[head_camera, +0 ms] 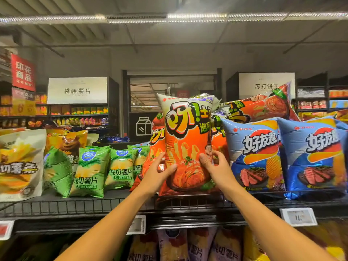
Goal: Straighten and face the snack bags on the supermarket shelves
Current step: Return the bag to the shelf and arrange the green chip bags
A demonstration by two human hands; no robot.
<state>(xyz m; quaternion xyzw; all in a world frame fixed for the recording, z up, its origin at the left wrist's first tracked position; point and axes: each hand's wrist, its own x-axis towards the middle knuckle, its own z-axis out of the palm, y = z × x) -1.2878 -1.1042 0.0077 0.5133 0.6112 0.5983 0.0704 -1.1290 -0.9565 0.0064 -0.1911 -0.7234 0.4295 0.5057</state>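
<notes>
You've got the orange snack bag [186, 146] upright between both hands at the front of the top shelf [75, 206], your left hand [158, 172] curled round its lower left edge, thumb across the front, and your right hand [216, 164] gripping its lower right edge. It's tight on the right, where the bag is just beside the blue bags [254, 155]. More orange bags sit behind it, the green bags [90, 170] stand leftward, and the shelf's wire lip runs just below the bag's bottom.
</notes>
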